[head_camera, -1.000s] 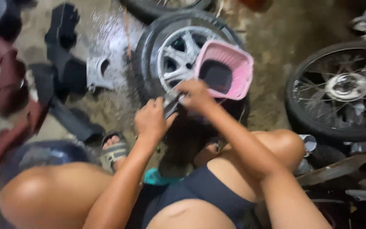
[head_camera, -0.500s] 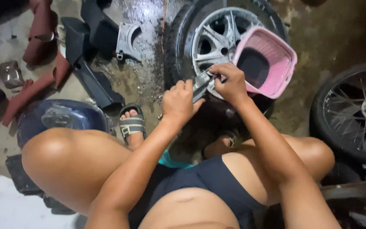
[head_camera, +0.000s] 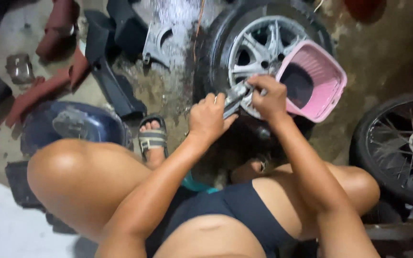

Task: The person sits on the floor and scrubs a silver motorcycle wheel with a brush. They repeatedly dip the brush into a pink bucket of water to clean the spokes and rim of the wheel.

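I squat over a small grey metal part (head_camera: 235, 96), held between both hands. My left hand (head_camera: 210, 119) grips its lower end. My right hand (head_camera: 269, 97) pinches its upper end. Both hands hover over the near edge of a tyre with a silver alloy wheel (head_camera: 252, 45) lying flat on the wet concrete floor. A pink plastic basket (head_camera: 331, 93) rests tilted on the wheel, just right of my right hand.
A spoked motorcycle wheel (head_camera: 402, 143) lies at the right. Dark and red plastic body panels (head_camera: 111, 57) lie scattered at the upper left, and a dark blue panel (head_camera: 72, 124) sits beside my left knee. My sandalled foot (head_camera: 152, 139) stands on the floor.
The view has shifted, so the wheel and basket now sit more to the right and higher. Both hands have stayed together on the small metal part.
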